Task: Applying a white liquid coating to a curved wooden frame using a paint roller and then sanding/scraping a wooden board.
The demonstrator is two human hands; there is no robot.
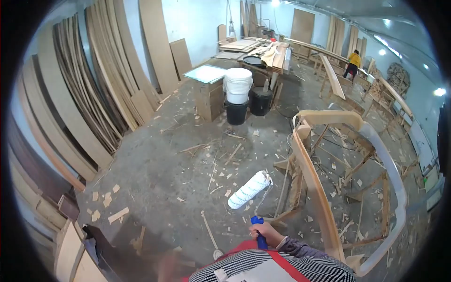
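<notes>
My right hand (267,233) grips the blue handle of a paint roller (250,190). The roller's white fluffy sleeve points up and away from me, above the littered concrete floor (178,164). Just right of the roller stands a curved bent-wood frame (315,185) on thin struts. At the lower edge, left of my striped apron, a blurred shape (167,267) seems to be my left hand. Its fingers cannot be made out.
Bent plywood sheets (89,98) lean along the left wall. A white bucket (237,85) sits on a black one beside a small cabinet (209,94) and a cluttered workbench (253,49). Wood scraps litter the floor. A person in yellow (353,63) works far back right.
</notes>
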